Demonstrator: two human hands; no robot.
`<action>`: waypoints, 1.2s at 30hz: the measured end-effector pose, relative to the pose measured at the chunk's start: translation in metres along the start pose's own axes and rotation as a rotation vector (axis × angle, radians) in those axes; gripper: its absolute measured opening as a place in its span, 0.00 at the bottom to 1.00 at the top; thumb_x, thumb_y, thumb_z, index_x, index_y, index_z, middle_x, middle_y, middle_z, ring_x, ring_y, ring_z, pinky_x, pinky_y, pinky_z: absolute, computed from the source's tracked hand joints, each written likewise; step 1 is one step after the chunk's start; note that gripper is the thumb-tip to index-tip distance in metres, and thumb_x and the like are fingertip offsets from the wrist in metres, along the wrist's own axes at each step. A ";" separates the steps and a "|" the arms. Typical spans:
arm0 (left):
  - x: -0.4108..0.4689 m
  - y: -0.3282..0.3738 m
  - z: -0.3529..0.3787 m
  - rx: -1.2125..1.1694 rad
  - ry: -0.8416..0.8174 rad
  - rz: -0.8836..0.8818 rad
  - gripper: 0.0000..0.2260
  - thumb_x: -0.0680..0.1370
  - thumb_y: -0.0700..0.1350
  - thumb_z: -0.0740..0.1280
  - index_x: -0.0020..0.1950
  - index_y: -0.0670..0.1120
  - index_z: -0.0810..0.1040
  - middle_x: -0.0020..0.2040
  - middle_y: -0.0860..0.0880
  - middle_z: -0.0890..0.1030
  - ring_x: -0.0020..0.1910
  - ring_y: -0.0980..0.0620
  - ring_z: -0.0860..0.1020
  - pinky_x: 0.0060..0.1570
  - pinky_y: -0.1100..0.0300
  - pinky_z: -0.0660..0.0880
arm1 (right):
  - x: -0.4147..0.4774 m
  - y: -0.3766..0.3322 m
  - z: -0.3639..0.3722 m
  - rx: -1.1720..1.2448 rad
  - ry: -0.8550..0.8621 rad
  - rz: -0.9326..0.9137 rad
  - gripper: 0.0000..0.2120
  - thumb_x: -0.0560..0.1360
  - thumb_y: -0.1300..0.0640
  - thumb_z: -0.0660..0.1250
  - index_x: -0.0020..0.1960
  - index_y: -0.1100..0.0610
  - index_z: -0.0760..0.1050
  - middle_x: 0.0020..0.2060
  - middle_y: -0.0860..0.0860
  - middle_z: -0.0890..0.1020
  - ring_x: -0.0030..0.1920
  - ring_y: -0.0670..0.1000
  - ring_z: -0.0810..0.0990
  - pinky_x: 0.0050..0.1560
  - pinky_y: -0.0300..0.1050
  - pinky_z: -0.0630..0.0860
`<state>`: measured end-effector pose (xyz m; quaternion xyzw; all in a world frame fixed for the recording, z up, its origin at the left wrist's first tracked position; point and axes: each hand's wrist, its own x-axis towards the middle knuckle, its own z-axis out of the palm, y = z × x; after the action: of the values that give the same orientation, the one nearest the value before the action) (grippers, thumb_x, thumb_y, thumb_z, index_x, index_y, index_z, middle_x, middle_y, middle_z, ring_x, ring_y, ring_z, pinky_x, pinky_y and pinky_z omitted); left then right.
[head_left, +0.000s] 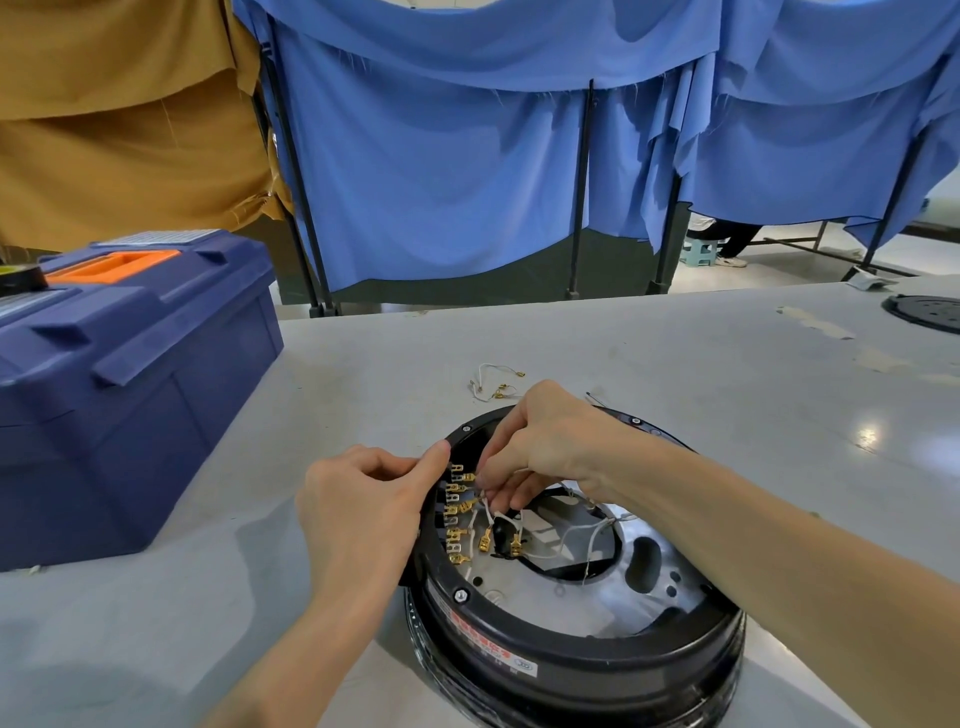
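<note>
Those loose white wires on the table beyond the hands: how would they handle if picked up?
The loose wires look thin and lie in curls on the table, so probably floppy and very light. Their small brass ends might snag together, lifting as a tangle.

Round black appliance base with silver metal plate (571, 670): near edge cut off at the bottom. Its far rim is covered by the right hand (545, 441), which pinches among thin white wires (571, 535), which one hidden.
Grasp of left hand (358, 509): concealed behind its thumb.
Red-and-white label (483, 642): print too small to read.
Blue plastic toolbox (130, 415), black tape roll (18, 278): cut off at left.
Black round disc (927, 312): cut off at right.
</note>
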<state>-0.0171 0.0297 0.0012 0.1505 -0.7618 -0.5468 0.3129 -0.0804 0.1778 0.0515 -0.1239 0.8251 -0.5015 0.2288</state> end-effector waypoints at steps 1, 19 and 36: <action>0.000 0.000 0.000 0.000 -0.001 -0.006 0.13 0.65 0.54 0.79 0.26 0.50 0.81 0.25 0.51 0.80 0.28 0.48 0.77 0.36 0.44 0.79 | 0.000 0.000 0.000 0.001 -0.002 -0.002 0.03 0.70 0.75 0.69 0.43 0.72 0.79 0.32 0.64 0.82 0.28 0.54 0.81 0.30 0.39 0.79; -0.002 0.002 0.000 0.008 -0.002 -0.003 0.13 0.66 0.53 0.79 0.26 0.49 0.82 0.25 0.50 0.80 0.29 0.46 0.79 0.35 0.40 0.79 | -0.002 -0.002 0.001 0.063 -0.016 0.015 0.03 0.70 0.76 0.69 0.43 0.72 0.79 0.27 0.60 0.80 0.25 0.53 0.80 0.28 0.37 0.78; 0.003 -0.001 0.002 0.077 0.011 0.067 0.15 0.67 0.53 0.78 0.23 0.50 0.79 0.24 0.53 0.78 0.26 0.50 0.76 0.32 0.51 0.75 | 0.003 -0.006 0.007 0.203 0.004 0.098 0.15 0.68 0.78 0.69 0.54 0.76 0.75 0.27 0.61 0.79 0.24 0.53 0.79 0.25 0.37 0.76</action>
<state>-0.0210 0.0285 0.0008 0.1399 -0.7852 -0.5055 0.3291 -0.0795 0.1684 0.0532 -0.0586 0.7757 -0.5708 0.2629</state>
